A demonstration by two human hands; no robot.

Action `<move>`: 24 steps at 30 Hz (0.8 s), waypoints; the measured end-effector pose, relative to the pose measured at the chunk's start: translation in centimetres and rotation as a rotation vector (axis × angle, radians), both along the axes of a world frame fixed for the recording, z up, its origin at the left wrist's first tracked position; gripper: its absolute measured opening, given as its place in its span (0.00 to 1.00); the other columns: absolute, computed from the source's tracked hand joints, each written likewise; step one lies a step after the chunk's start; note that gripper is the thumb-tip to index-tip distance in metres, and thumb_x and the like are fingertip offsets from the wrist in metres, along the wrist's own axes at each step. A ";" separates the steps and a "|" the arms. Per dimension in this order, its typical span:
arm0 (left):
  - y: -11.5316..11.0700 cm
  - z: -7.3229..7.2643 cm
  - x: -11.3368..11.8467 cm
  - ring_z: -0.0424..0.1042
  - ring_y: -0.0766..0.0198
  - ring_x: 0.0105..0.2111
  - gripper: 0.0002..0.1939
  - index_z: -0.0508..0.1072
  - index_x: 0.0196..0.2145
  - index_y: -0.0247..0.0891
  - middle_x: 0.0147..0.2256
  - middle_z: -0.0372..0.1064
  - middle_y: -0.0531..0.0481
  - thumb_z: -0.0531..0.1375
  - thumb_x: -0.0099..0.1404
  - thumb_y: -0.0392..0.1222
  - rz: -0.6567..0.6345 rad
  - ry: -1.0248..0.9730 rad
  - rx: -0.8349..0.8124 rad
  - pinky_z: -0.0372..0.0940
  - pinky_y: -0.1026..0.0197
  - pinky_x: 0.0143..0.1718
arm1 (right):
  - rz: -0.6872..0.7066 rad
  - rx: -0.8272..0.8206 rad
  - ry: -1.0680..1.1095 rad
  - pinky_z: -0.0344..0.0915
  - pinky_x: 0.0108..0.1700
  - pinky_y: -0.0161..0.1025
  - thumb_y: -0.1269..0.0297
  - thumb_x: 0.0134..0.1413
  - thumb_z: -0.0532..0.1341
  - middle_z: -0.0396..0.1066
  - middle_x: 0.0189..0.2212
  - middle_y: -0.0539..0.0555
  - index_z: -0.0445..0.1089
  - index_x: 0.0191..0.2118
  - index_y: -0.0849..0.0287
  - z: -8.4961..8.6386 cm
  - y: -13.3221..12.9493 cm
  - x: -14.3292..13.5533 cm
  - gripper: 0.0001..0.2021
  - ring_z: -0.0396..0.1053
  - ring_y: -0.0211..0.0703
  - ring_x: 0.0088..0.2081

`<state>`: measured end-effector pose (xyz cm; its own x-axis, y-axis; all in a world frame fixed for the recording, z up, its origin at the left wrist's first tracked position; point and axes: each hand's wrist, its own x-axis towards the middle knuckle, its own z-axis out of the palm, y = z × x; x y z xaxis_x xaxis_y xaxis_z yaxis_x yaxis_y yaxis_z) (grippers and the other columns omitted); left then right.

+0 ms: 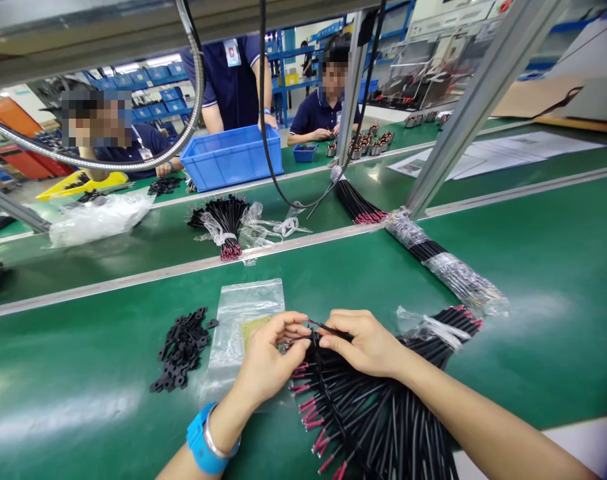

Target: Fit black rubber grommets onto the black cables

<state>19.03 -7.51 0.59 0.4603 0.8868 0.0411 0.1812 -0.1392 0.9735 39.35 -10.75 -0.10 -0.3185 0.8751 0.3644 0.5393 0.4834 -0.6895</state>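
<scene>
My left hand [269,360], with a blue band at its wrist, has its fingertips pinched at the red-tipped end of a black cable. My right hand [366,343] grips the black cable just behind that end, thumb and forefinger together. A small dark part shows between the two hands; its shape is hard to make out. Beneath and beside my right hand lies a fanned bundle of black cables [398,420] with red ends pointing left. Left of my hands are a pile of small black parts [180,350] and a clear plastic bag [228,320] with a yellowish label.
A plastic-wrapped cable bundle [433,257] lies at the right beyond my hands. Across a metal rail is another tied bundle [226,223]. Metal posts and a hanging black cable stand ahead. Behind them are a blue bin [233,160] and people in dark shirts.
</scene>
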 end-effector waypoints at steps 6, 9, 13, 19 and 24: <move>-0.3 -0.1 1.1 0.77 0.63 0.35 0.12 0.70 0.41 0.39 0.34 0.76 0.49 0.61 0.57 0.32 0.028 0.024 0.018 0.70 0.62 0.40 | 0.002 0.011 0.009 0.55 0.26 0.32 0.59 0.63 0.55 0.60 0.20 0.48 0.67 0.26 0.61 0.0 0.1 -0.1 0.16 0.58 0.34 0.22; -0.1 0.2 0.8 0.77 0.62 0.35 0.13 0.70 0.42 0.38 0.34 0.76 0.48 0.61 0.57 0.34 -0.002 0.023 0.031 0.71 0.61 0.40 | 0.001 -0.005 0.010 0.56 0.27 0.32 0.58 0.63 0.55 0.61 0.21 0.48 0.68 0.26 0.61 0.1 0.2 0.0 0.16 0.59 0.34 0.23; 1.8 1.2 -2.3 0.76 0.59 0.38 0.11 0.73 0.41 0.39 0.39 0.77 0.45 0.62 0.58 0.39 -0.039 0.171 0.141 0.69 0.57 0.44 | 0.028 -0.023 -0.047 0.61 0.33 0.34 0.60 0.63 0.54 0.67 0.25 0.52 0.71 0.33 0.60 0.1 0.4 0.0 0.13 0.64 0.39 0.29; 6.0 1.8 -10.3 0.74 0.55 0.39 0.14 0.75 0.42 0.40 0.41 0.76 0.46 0.57 0.62 0.48 0.186 0.684 0.312 0.66 0.54 0.44 | 0.017 -0.061 -0.145 0.62 0.37 0.37 0.64 0.63 0.54 0.68 0.28 0.54 0.72 0.35 0.60 -0.5 0.5 -0.2 0.11 0.65 0.41 0.33; 6.9 0.9 -12.5 0.70 0.50 0.40 0.10 0.78 0.35 0.43 0.37 0.76 0.46 0.58 0.58 0.41 0.036 1.004 0.381 0.63 0.52 0.44 | 0.036 -0.103 -0.170 0.62 0.36 0.36 0.66 0.61 0.55 0.68 0.28 0.52 0.71 0.35 0.59 -0.4 0.5 -0.2 0.08 0.65 0.40 0.32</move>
<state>6.49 -0.65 1.45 0.4115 0.9091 -0.0646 0.8841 -0.3809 0.2707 39.12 -10.28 -0.47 -0.3991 0.8921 0.2118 0.6360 0.4357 -0.6370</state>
